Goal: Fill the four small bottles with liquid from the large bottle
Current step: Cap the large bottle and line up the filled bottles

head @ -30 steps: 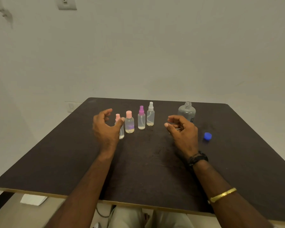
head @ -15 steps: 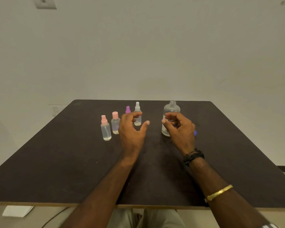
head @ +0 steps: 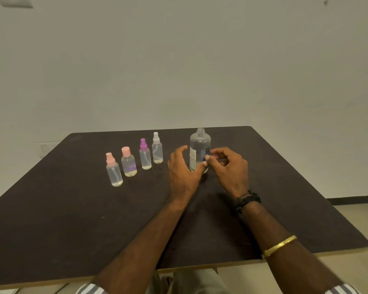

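The large clear bottle (head: 199, 145) stands uncapped on the dark table (head: 51, 219), right of centre. My left hand (head: 182, 172) is open with spread fingers, and its thumb tip touches the bottle's lower front. My right hand (head: 229, 168) sits against the bottle's right side with its fingers curled. A bit of blue shows at its fingertips, and I cannot tell whether that is the cap or the label. Four small bottles stand capped in a row to the left: pink spray (head: 113, 172), pink cap (head: 128, 165), purple spray (head: 145, 154), white spray (head: 157, 148). Each holds a little liquid.
A plain wall rises just behind the table's far edge. The table's right corner (head: 365, 244) is rounded, with floor beyond it. My forearms cross the near half of the table, and my right one wears a black band and a gold bangle (head: 279, 245).
The view has swung right. My left hand left the small bottles and moved right to the large bottle. My right hand closed in on the bottle's side, and the blue cap on the table went out of sight.
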